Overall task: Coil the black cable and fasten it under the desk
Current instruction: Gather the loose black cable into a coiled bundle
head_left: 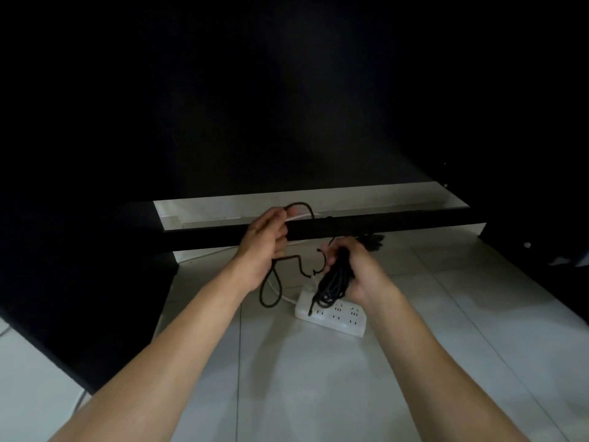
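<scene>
My right hand [357, 269] grips a bundle of coiled black cable [331, 285] that hangs down over a white power strip. My left hand [264, 247] pinches a loose stretch of the same cable; one loop arches above its fingers [301, 206] and another droops below the wrist [269, 293]. The two hands are held apart above the tiled floor, in front of a dark crossbar [398, 225] of the desk. The desk's underside [287, 90] fills the upper view in darkness.
A white power strip [338, 320] lies on the pale tiled floor [318, 378] under my right hand, with a thin white cord [207, 253] running left. A dark desk panel [79, 282] stands at the left. A black plug or cable end [373, 242] lies beyond the right hand.
</scene>
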Motion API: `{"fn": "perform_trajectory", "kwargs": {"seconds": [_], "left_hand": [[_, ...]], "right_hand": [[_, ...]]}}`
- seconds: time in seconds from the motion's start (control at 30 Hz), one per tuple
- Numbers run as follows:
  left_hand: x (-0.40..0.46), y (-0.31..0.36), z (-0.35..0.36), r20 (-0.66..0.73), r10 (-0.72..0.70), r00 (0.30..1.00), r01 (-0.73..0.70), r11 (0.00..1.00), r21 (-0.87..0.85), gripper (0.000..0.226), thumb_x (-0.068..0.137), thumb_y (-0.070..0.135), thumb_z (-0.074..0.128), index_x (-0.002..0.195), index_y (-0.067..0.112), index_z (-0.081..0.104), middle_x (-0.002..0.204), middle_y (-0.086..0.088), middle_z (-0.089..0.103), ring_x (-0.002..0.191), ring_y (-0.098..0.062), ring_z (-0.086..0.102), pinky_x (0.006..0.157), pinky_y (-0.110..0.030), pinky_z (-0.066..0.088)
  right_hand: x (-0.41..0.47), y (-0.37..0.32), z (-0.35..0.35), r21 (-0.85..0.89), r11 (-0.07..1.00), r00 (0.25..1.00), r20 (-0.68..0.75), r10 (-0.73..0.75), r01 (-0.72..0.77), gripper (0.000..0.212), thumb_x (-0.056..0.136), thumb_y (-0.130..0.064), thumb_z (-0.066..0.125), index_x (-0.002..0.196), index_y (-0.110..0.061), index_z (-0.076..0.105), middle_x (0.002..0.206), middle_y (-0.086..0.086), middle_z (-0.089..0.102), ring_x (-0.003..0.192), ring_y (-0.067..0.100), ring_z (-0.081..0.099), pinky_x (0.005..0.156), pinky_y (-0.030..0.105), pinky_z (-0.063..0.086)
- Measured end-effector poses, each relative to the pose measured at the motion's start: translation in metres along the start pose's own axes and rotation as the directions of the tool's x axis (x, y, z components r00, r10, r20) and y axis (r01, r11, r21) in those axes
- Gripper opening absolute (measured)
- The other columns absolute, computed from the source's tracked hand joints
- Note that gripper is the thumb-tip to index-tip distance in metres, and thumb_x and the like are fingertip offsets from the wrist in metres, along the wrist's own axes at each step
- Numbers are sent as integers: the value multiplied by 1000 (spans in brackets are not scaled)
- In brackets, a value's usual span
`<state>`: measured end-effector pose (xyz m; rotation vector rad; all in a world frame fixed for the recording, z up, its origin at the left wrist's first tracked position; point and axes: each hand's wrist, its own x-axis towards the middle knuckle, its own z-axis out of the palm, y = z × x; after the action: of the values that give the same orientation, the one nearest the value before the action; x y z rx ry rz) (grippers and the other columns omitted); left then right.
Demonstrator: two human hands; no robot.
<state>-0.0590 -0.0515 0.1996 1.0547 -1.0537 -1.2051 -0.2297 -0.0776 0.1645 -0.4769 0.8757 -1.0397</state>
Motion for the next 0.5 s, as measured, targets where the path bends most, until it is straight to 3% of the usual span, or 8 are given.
{"fn": "perform_trajectory", "kwargs": {"seconds": [0.2,0.33,0.43,0.5], "left_hand": [[4,7,1,-7,134,991,-132,984,116,30,103,28,42,115,31,68,67,8,36,51,-5,26,45,-16,26],[5,10,-9,-86,148,985,-134,979,156,30,103,26,41,112,28,69,74,6,48,57,-5,36,52,-19,29],[7,15,-15,-190,28,981,-46,994,-94,28,103,22,41,104,19,69,87,4,64,64,-8,47,57,-20,38],[7,20,-17,-196,-41,980,-18,957,-289,25,102,19,42,100,12,66,86,0,65,70,-12,57,65,-23,47]], "right_hand": [[-12,27,20,-408,911,967,202,152,-58,22,93,-21,61,74,-16,52,59,-1,44,44,11,38,51,27,39],[-24,23,19,-513,857,848,434,305,-46,36,83,-49,74,80,-16,59,61,-4,39,48,9,38,53,26,42],[-32,20,22,-528,848,759,532,376,-50,59,84,-70,57,84,-11,59,56,-4,34,43,8,34,51,25,38],[-33,21,25,-526,849,754,537,378,-51,64,89,-74,44,80,-12,56,52,-4,31,40,9,32,50,26,35]]}}
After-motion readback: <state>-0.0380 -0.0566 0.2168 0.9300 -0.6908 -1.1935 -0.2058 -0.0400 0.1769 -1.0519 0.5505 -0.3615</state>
